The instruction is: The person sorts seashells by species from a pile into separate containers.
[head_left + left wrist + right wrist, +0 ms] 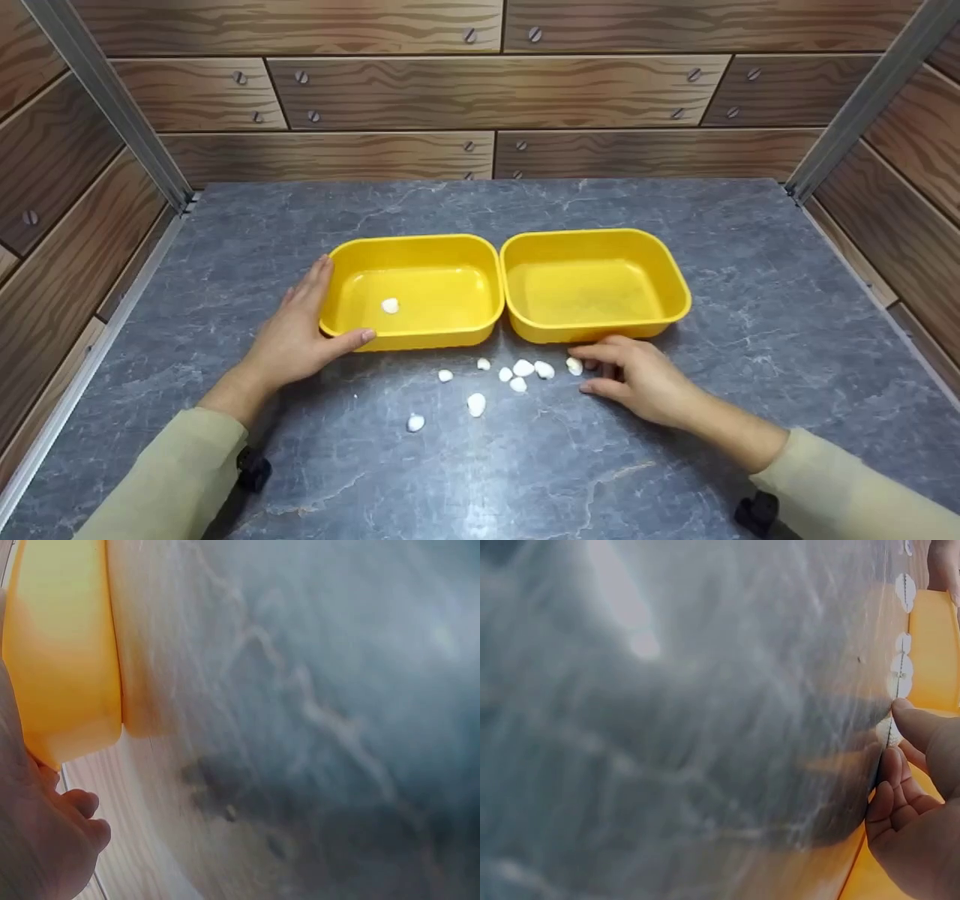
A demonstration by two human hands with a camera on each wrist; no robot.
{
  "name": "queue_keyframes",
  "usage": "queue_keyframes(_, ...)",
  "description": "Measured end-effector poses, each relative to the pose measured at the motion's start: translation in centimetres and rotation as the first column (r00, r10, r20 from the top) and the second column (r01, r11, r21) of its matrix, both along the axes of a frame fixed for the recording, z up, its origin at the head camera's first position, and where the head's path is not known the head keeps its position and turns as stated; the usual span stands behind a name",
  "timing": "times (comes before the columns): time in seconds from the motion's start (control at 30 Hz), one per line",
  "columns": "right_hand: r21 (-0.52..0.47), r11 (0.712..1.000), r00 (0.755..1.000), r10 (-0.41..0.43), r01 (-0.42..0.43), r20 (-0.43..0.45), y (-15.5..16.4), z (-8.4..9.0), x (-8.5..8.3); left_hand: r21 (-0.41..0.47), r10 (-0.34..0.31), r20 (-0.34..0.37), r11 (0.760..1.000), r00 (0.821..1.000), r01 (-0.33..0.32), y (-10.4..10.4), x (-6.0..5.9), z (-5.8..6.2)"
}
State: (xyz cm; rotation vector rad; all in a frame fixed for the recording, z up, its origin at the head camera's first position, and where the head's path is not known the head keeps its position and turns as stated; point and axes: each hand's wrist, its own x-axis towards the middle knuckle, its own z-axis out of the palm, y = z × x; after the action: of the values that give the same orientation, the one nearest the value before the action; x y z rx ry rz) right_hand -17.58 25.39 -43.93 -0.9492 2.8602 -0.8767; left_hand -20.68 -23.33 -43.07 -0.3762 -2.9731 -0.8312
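Two tubs on bench. Resting against one with spread left hand; at a shell with right hand, grip unclear.

The left container, yellow and rectangular with rounded corners, stands upright on the counter. One white shell-like piece lies inside. The left hand rests against its walls. The matching right container stands alongside. Eight loose pieces lie in front; a ninth sits between the right hand's thumb and index finger.
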Motion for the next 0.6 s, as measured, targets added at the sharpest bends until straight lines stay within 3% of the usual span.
queue_keyframes(0.6, 0.0, 1.0, 0.999, -0.004, 0.004, -0.035, -0.09, -0.27, -0.06, -0.007, 0.006, 0.004, 1.0, 1.0, -0.006, -0.04, -0.01, -0.02)
